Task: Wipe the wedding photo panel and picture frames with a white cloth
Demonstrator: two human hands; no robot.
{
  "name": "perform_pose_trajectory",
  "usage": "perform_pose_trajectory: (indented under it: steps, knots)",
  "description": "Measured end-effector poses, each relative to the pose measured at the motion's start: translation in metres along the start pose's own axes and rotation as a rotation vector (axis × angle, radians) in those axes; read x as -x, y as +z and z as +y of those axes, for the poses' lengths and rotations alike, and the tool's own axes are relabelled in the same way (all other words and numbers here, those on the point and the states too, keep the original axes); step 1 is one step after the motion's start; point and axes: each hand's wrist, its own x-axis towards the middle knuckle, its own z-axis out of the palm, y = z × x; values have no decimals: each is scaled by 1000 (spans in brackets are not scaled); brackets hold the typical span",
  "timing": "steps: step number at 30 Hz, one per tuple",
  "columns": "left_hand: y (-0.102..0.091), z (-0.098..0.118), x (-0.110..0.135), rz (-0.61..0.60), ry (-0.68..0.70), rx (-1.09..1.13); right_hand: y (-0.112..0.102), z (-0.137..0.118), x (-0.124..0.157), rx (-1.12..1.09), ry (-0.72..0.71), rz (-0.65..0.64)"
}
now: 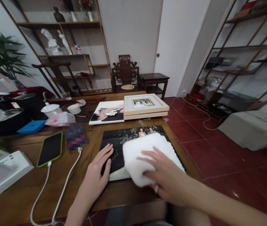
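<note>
A dark photo panel [117, 138] with a wedding picture lies flat near the table's front right edge. My right hand [161, 171] grips a fluffy white cloth [135, 153], which rests on the panel and covers much of its right half. A ring shows on one finger of this hand. My left hand [100, 163] lies on the panel's left edge with its fingers stretched out and nothing in them. Only the panel's left part and its top strip, with two figures, can be seen.
Behind the panel are a white-edged photo print [105, 114] and stacked pale frames [145, 106]. Left on the wooden table [77, 185] are a charging phone [50, 149], a white power strip [8, 172], a blue box [32, 126], a cup [74, 109] and pots.
</note>
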Motion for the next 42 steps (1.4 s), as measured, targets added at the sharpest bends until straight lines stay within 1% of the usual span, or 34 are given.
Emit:
perform_pose_trajectory:
  steps: [3,5,7,9,11,14,16,19,21,22,23,25,29,32,34,35,37,39,42]
  knots:
    - [-1,0,0,-6,-5,4,-9,31,-37,50,55,62]
    - [-2,1,-1,-6,-11,7,-12,50,-61,96,54,95]
    - [-3,2,-1,-7,-14,11,-11,63,-79,125,54,117]
    - [-3,3,-1,-13,-15,15,-9,66,-88,135,73,135]
    - [-3,3,-1,-13,-12,20,-7,58,-86,128,93,129]
    - [-2,3,0,-2,-13,26,-1,32,-65,94,100,83]
    - [-1,2,0,2,-16,30,4,10,-43,59,56,44]
    - [-1,2,0,-3,-26,35,11,-19,-11,17,-64,-21]
    - [-1,3,0,-7,-29,33,14,-29,1,11,-120,-54]
    - [-2,3,0,-11,-27,31,14,-30,3,10,-121,-57]
    - [-2,3,0,-13,-23,28,14,-28,2,8,-108,-54]
    - [-1,3,0,-12,-12,26,10,-19,-10,11,-41,-22]
    - [-1,2,0,-2,-6,29,0,16,-58,80,86,55]
    - [-1,1,0,-10,-11,32,-2,38,-94,131,108,87]
    - [-1,2,0,-11,-21,35,0,42,-108,148,107,108]
    - [-1,2,0,-9,-26,37,2,41,-111,153,104,111]
    - [-1,2,0,-3,-37,41,6,31,-107,153,89,99]
    - [-2,3,0,-2,-48,45,11,13,-91,139,57,77]
    - [-4,4,0,-24,-57,57,16,-17,-54,91,-29,40]
